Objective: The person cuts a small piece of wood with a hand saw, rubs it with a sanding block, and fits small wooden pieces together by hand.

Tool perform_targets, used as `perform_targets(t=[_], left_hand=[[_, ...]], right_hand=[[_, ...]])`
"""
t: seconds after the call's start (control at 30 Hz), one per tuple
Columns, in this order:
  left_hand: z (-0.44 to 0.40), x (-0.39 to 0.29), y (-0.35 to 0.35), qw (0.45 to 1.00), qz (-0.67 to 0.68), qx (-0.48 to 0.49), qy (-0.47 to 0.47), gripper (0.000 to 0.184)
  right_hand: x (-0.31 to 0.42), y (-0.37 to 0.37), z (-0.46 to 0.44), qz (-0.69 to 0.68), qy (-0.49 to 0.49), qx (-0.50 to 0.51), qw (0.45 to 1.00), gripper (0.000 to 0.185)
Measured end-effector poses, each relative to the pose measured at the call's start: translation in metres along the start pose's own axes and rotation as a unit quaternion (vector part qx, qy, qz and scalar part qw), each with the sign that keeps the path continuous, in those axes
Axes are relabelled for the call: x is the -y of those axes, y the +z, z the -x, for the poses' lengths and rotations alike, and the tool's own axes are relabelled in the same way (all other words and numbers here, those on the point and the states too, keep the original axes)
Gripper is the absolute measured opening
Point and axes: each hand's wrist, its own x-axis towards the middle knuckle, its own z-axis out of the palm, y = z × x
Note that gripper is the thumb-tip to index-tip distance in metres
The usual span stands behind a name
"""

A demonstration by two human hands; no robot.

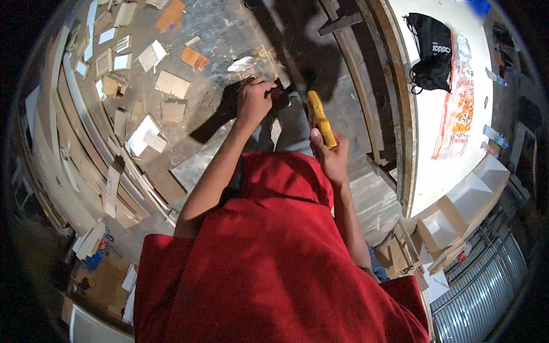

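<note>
My left hand [255,102] is closed, fingers curled, around a dark reddish-brown object [279,98] that is partly in shadow; its kind is unclear. A yellow, handle-shaped tool [320,119] is gripped in my right hand [333,154], with the thumb laid along its side. It points up and slightly left, and I cannot make out what kind of tool it is. Both hands are held in front of my red shirt, above my legs, a short distance apart. Just beyond my left hand a white scrap [242,64] lies on the floor.
Scattered wood offcuts [172,83] cover the floor at the left, beside long stacked boards [108,143]. To the right runs a white-topped table [426,177] with a wooden edge, bearing a black drawstring bag [430,48] and a printed plastic sack [460,114]. White-lined boxes [443,228] stand lower right.
</note>
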Motion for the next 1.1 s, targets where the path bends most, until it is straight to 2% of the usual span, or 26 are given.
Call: perform_targets(t=[0.07,0.17,0.3,0.4,0.47,0.57,0.67,0.77,0.97,1.1], left_hand=[[0.0,-0.017,-0.006,0.995,-0.097,-0.033,0.019,0.027],[-0.001,-0.017,-0.001,0.991,-0.129,-0.027,0.004,0.029],[-0.002,-0.003,0.008,0.995,-0.096,-0.018,0.008,0.033],[0.003,0.006,0.014,0.997,-0.065,-0.034,-0.001,0.028],[0.009,0.011,0.015,0.99,-0.121,-0.038,0.06,0.022],[0.012,0.02,0.019,0.985,-0.14,-0.028,0.093,0.018],[0.011,0.022,0.023,0.985,-0.155,0.017,0.076,0.015],[0.013,0.008,0.015,0.989,-0.11,-0.037,0.086,0.01],[0.015,0.025,0.012,0.981,-0.1,-0.014,0.168,0.016],[0.018,-0.004,-0.005,0.993,-0.03,-0.06,0.095,0.02]], right_hand=[[-0.004,0.001,-0.001,-0.017,0.007,0.01,1.0,0.03],[-0.005,0.004,0.001,-0.026,0.001,0.023,0.999,0.031],[-0.007,0.007,0.003,-0.034,-0.002,0.014,0.999,0.031],[-0.009,0.011,0.005,-0.035,-0.007,0.015,0.999,0.03],[-0.01,0.013,0.006,-0.032,-0.015,0.018,0.999,0.029],[-0.016,0.014,0.006,-0.006,-0.012,0.023,1.0,0.03],[-0.017,0.017,0.007,-0.003,-0.006,0.018,1.0,0.033],[-0.008,0.021,0.009,0.028,-0.04,0.005,0.999,0.036],[0.001,0.028,0.01,0.054,-0.04,0.013,0.998,0.032],[0.011,0.036,0.012,0.077,-0.018,0.005,0.997,0.031]])
